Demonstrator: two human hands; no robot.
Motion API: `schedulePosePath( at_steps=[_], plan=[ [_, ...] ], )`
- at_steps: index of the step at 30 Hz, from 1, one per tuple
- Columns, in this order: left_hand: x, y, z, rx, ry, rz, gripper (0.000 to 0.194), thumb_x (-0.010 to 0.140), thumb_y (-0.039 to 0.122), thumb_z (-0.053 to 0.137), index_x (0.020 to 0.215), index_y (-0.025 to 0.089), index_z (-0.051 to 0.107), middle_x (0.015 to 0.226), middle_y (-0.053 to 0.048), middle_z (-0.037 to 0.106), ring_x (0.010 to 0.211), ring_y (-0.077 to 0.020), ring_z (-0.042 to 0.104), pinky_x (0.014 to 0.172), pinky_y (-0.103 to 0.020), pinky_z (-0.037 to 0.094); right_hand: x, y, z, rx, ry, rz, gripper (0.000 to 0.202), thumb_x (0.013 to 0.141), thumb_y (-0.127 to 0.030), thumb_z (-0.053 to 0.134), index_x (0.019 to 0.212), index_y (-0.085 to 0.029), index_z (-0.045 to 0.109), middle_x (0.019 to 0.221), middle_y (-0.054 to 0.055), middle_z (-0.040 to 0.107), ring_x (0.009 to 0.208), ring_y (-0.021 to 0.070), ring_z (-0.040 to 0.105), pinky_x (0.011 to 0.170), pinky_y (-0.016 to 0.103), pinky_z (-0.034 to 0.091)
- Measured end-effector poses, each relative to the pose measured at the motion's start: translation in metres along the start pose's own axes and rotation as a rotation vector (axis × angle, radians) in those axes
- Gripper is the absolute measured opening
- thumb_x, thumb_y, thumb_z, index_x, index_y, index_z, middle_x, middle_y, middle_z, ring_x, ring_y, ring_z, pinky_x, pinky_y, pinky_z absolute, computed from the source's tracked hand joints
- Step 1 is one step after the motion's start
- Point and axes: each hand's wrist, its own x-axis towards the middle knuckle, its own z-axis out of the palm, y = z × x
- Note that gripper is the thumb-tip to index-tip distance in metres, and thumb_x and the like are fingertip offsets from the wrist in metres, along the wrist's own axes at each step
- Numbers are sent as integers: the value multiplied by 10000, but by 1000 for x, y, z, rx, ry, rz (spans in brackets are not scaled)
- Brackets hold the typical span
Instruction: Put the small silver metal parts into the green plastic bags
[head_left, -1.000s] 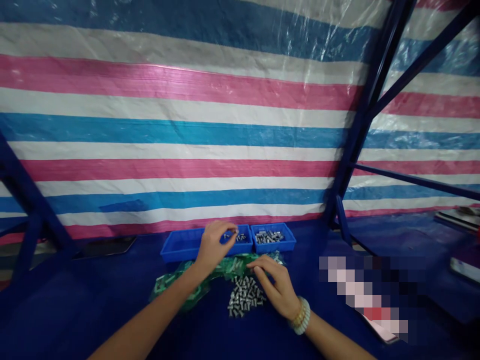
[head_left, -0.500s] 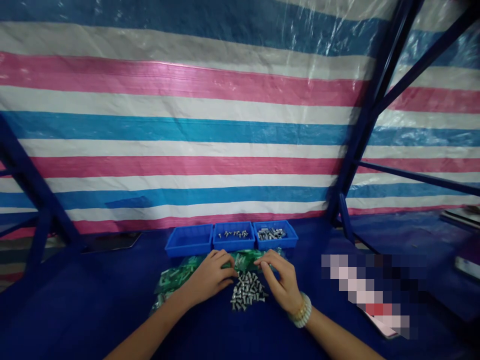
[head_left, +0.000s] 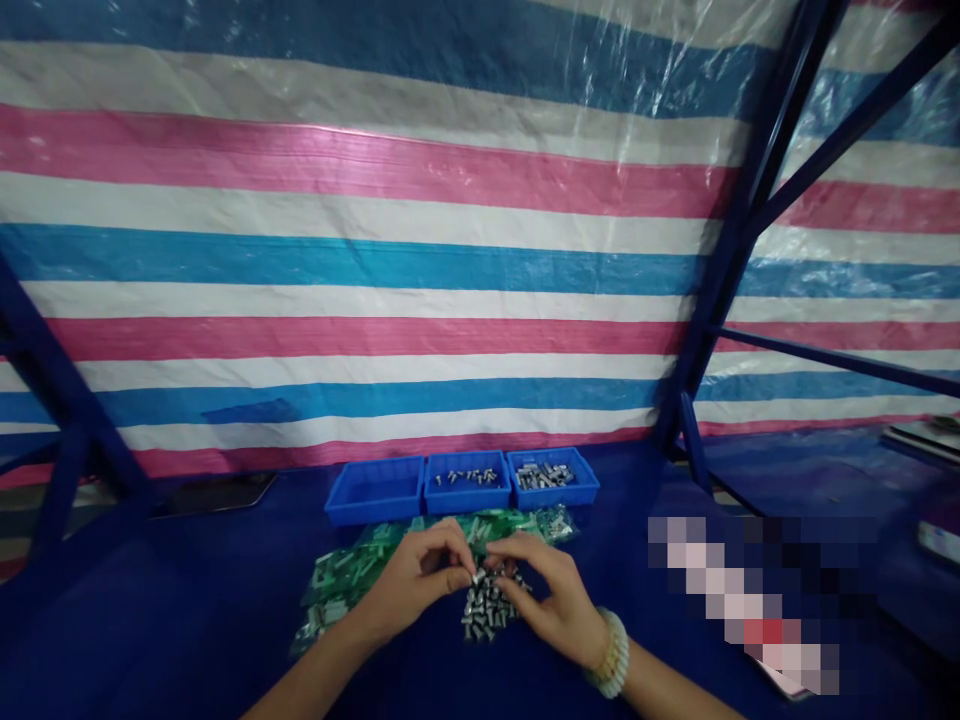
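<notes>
A heap of small silvery screws (head_left: 487, 612) lies on the blue table between my hands. My left hand (head_left: 424, 578) pinches a single screw (head_left: 478, 576) between thumb and fingertips, just over the heap's left side. Over the heap's right side, my right hand (head_left: 556, 598) curves with thumb and fingers apart; nothing shows in its grasp. Behind and left of the hands lie green-printed clear plastic bags (head_left: 349, 568), some with small pale parts inside.
Three blue trays stand in a row behind the bags: a left tray (head_left: 375, 490), a middle tray (head_left: 466, 499) with several screws, and a right tray (head_left: 555, 496) of metal parts. A dark flat object (head_left: 214, 493) lies left. Blue frame posts (head_left: 720, 270) flank the table.
The left fingertips have closed on a screw at the heap. My right hand has come slightly nearer and left, over the heap. The view has shifted a little.
</notes>
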Motion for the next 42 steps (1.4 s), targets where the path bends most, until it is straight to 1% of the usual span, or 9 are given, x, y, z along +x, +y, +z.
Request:
schedulePosePath(
  at_steps=[5,12,17,22,28,32,37,40,42],
  plan=[
    [-2,-2,13,-219,-79,-130,388,706,529,746,699,155,642,719,8,520,694,-144,501,666,-252,401,0,-5,1,75,24,-59,143,866,-151,634,980,-213,693,811,48,704,748,178,651,698,306,532],
    [-6,-7,19,-306,-56,-195,392,698,521,757,717,163,599,735,11,538,710,-144,513,679,-249,393,1,-8,-1,76,1,-62,87,870,-193,638,917,-205,710,775,52,698,715,177,651,667,303,539],
    [-10,-5,28,-332,-42,-163,350,741,403,756,932,197,548,826,4,566,758,-141,544,717,-260,429,1,-7,-3,66,66,5,85,870,-217,630,906,-203,706,757,47,691,697,181,645,652,301,524],
    [-12,0,42,-215,118,-132,223,746,206,723,838,196,520,779,30,530,706,-115,531,675,-225,448,-1,-5,1,53,87,96,112,877,-233,615,799,-185,680,719,41,666,666,170,617,635,281,489],
    [-13,7,48,39,251,-23,72,774,176,663,775,182,592,738,14,525,694,-138,543,667,-243,470,-1,-6,4,45,-27,146,249,943,-263,497,761,-176,642,693,29,615,647,156,577,619,261,452],
    [-5,16,37,206,239,90,23,795,175,651,810,184,637,780,-10,556,725,-155,563,674,-259,474,0,-8,2,61,-67,121,263,973,-273,428,880,-197,661,769,43,631,716,175,591,671,280,466],
    [42,13,-1,507,317,221,96,843,162,602,915,199,655,867,-29,605,807,-176,578,754,-310,473,0,-1,-1,52,-14,152,247,982,-241,420,998,-213,665,828,39,670,792,172,624,766,287,466],
    [65,-1,-22,702,260,249,173,831,151,618,992,208,646,937,-37,613,913,-215,575,837,-382,463,0,6,-4,21,16,168,236,979,-245,434,1000,-209,666,807,31,666,786,168,625,763,280,458],
    [64,-9,-29,780,180,246,233,818,126,630,1035,210,628,992,-46,613,970,-230,557,877,-408,445,0,9,-5,24,43,192,234,982,-253,428,1029,-207,653,796,26,657,768,164,621,746,274,457]
  ],
)
